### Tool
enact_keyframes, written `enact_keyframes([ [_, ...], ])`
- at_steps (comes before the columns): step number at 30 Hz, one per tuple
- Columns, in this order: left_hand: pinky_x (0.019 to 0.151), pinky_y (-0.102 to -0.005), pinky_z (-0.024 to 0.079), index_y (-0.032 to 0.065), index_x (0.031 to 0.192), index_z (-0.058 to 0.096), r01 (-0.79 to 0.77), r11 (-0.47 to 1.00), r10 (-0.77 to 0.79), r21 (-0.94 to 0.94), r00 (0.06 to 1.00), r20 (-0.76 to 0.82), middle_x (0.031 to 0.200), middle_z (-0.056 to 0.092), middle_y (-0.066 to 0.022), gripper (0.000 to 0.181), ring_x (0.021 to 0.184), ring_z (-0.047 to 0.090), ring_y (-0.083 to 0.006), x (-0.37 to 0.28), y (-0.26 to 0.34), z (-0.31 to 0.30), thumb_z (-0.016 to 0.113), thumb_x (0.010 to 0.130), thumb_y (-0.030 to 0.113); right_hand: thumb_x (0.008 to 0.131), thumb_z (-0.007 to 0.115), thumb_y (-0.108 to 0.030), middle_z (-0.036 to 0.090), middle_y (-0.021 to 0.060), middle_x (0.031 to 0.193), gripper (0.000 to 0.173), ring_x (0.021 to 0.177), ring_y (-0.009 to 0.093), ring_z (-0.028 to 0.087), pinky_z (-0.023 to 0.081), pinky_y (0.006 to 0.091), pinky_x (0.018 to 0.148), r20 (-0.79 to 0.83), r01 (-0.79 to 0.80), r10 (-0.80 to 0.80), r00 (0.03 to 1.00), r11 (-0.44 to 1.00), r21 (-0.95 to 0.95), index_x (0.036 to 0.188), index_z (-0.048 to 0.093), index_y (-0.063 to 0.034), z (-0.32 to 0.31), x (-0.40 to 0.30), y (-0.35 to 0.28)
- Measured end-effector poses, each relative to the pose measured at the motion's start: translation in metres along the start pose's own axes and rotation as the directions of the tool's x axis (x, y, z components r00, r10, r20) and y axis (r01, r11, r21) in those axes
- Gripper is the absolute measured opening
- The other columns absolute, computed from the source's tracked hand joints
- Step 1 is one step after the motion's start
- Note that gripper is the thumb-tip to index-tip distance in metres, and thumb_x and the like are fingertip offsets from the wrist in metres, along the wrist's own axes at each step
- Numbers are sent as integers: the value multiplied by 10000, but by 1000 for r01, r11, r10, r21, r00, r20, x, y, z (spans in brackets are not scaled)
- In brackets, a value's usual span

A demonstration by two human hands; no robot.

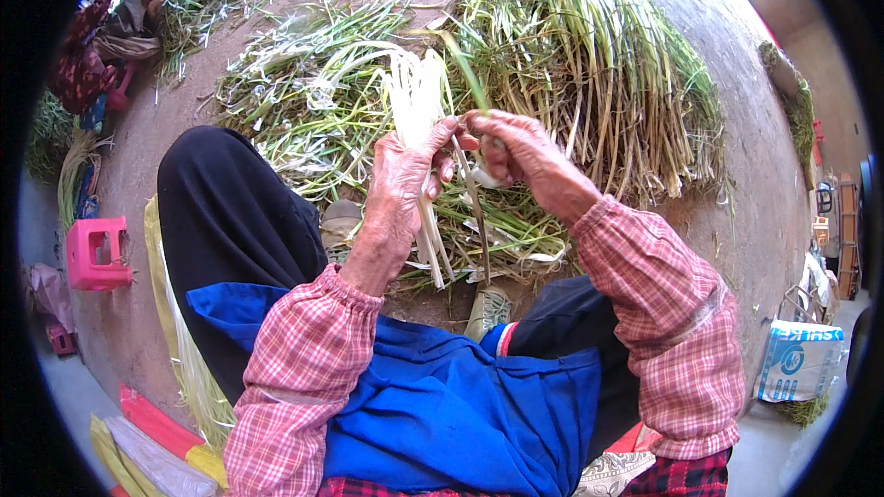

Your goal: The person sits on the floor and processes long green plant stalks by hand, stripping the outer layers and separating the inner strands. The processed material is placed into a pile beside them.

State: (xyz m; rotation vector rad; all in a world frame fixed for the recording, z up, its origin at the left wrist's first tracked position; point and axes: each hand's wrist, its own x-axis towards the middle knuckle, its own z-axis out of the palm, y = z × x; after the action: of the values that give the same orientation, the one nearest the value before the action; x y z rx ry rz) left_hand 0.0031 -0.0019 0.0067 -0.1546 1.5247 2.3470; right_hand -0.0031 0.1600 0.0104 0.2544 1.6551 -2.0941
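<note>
My left hand (404, 169) grips a bundle of peeled whitish plant stalks (414, 86), with their thin lower ends sticking out below the fist. Close beside it, my right hand (525, 159) pinches a single green-and-yellow stalk (469, 72), which looks blurred. The fingertips of both hands nearly meet. A thin brownish strand (476, 210) hangs down from between them. Under the hands lies a loose heap of green leaves and pale peelings (311, 103). Just beyond my right hand rests a large pile of unpeeled long-stemmed greens (587, 76), roughly aligned.
My shoes (489, 310) stand at the heap's near edge. Pale stalks (190, 359) lie on yellow sheeting by my knee. A pink plastic stool (100, 255) stands at left, near another person's patterned clothing (83, 55). A printed white-and-blue sack (800, 361) sits at right.
</note>
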Motion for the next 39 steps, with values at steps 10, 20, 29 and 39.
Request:
enact_keyframes([
  [10, 318, -136, 272, 37, 769, 577, -183, 982, 177, -50, 977, -117, 585, 566, -13, 131, 409, 424, -18, 8, 34, -18, 592, 823, 156, 824, 456, -435, 488, 193, 507, 515, 477, 292, 512, 401, 389, 504, 57, 90, -76, 995, 555, -827, 627, 597, 20, 4, -3, 44],
  [20, 341, -139, 276, 53, 798, 568, -390, 916, 361, -92, 902, -236, 618, 559, -15, 94, 420, 410, -23, -8, 106, -36, 595, 821, 140, 776, 537, -247, 545, 113, 535, 227, 506, 271, 569, 449, 371, 479, 293, 246, -180, 939, -244, -938, 631, 617, -93, -38, -15, 78],
  [29, 318, -133, 224, 30, 866, 501, -513, 832, 452, -213, 848, -277, 638, 450, 9, 103, 423, 293, -5, -26, 162, -70, 548, 854, 121, 703, 563, -160, 562, 68, 548, 156, 582, 209, 586, 429, 338, 551, 83, 128, 100, 992, -629, -767, 569, 600, -90, -105, -35, 128],
  [39, 390, -166, 291, 17, 862, 530, -488, 807, 405, -334, 867, -290, 669, 504, -25, 179, 504, 394, -55, -7, 120, -68, 583, 837, 187, 879, 410, -412, 522, 94, 1174, 509, 1016, 194, 536, 504, 296, 566, 395, 212, -28, 918, 877, -430, 1276, 399, -94, 0, -10, 24],
])
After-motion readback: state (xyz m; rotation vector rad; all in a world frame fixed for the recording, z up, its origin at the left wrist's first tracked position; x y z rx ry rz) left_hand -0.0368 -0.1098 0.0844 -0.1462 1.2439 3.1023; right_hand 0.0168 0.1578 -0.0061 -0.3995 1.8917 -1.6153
